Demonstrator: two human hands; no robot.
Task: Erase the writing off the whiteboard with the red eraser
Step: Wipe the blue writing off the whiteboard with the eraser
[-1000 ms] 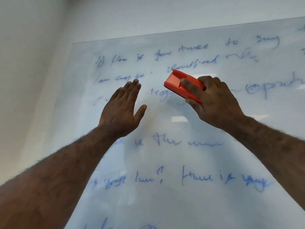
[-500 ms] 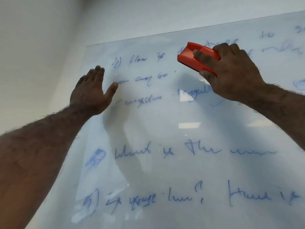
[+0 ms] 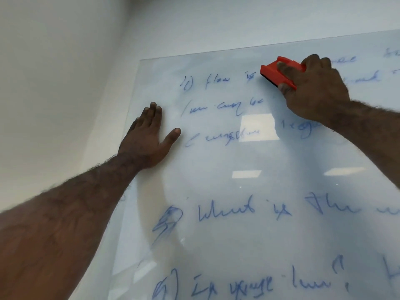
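- The red eraser (image 3: 276, 72) is lying against the top line of writing on the whiteboard (image 3: 249, 161), near the board's upper edge, its dark felt side facing the glass.
- The right hand (image 3: 311, 89) is clamping the eraser from above, fingers curling over its top edge and the thumb pressing its lower edge.
- Blue handwriting (image 3: 216, 80) is sitting just to the left of the eraser; more words are showing to the right, past the knuckles, though they are too blurred to read.
- The left hand (image 3: 149, 137) is lying flat and empty on the board near its left edge, fingers close together and pointing up, thumb spread out to the side.
- Further lines of blue writing are running across the lower board, where ceiling lights are reflecting in the glass.
- A pale wall (image 3: 54, 83) is standing to the left of the board.
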